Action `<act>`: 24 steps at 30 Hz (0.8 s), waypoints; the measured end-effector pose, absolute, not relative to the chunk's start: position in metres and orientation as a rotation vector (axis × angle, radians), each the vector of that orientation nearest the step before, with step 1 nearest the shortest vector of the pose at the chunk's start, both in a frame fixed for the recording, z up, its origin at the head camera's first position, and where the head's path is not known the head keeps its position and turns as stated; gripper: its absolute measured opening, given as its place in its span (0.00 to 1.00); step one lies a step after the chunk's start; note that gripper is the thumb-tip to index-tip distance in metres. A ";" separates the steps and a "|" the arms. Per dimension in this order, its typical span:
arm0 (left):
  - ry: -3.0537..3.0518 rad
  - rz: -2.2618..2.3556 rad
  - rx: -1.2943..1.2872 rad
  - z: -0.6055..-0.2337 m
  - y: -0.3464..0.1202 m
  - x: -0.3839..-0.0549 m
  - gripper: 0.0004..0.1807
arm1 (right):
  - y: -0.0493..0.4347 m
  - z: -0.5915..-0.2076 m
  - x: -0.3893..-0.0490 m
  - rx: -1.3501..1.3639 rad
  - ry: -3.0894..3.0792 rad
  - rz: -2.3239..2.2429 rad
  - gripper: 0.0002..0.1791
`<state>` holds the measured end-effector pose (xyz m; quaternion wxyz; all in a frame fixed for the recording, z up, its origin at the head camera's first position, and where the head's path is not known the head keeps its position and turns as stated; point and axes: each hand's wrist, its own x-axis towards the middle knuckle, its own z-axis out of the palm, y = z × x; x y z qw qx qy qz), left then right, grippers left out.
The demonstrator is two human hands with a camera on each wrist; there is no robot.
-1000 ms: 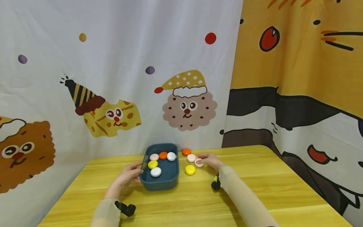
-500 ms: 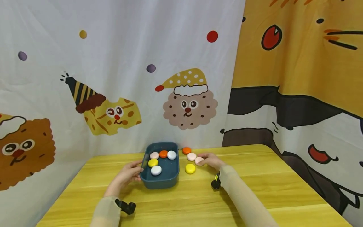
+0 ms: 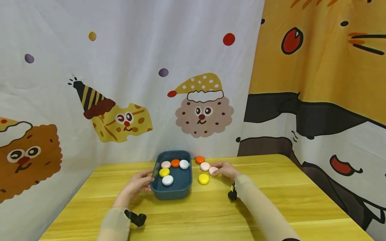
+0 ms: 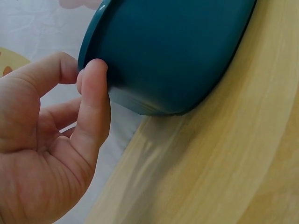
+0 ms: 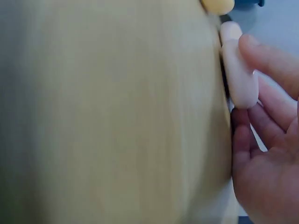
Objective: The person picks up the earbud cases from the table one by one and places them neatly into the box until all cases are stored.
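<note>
Pale pink round glossy disc [image 5: 237, 77] is pinched by the right-hand grip [image 3: 225, 169], thumb and fingers closed to its width; whether it is lifted can't be told. Location: right of the blue rounded-rectangular open box [image 3: 172, 195], over the far part of the yellow wood-grain counter [image 3: 187, 219]. Second pale pink disc [image 3: 205, 166] is seen just beside it, then orange disc [image 3: 200, 160] behind, yellow disc [image 3: 203, 179] nearer. Box's left wall is held by the left-hand grip [image 3: 138, 184], thumb and curled fingers nearly together at the rim. Five discs are contained in it: two white [image 3: 167, 180], one each yellow, orange, pale pink.
</note>
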<state>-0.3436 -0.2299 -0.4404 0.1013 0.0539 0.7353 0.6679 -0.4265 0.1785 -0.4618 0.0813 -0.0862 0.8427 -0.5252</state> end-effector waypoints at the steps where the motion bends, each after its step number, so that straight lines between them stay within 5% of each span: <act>1: 2.175 1.970 0.162 -0.440 -0.230 -0.344 0.35 | 0.179 -0.461 -0.427 -0.256 2.520 -1.564 0.29; 24: 2.176 1.967 0.177 -0.438 -0.228 -0.341 0.34 | 0.186 -0.432 -0.432 -0.415 2.540 -1.477 0.32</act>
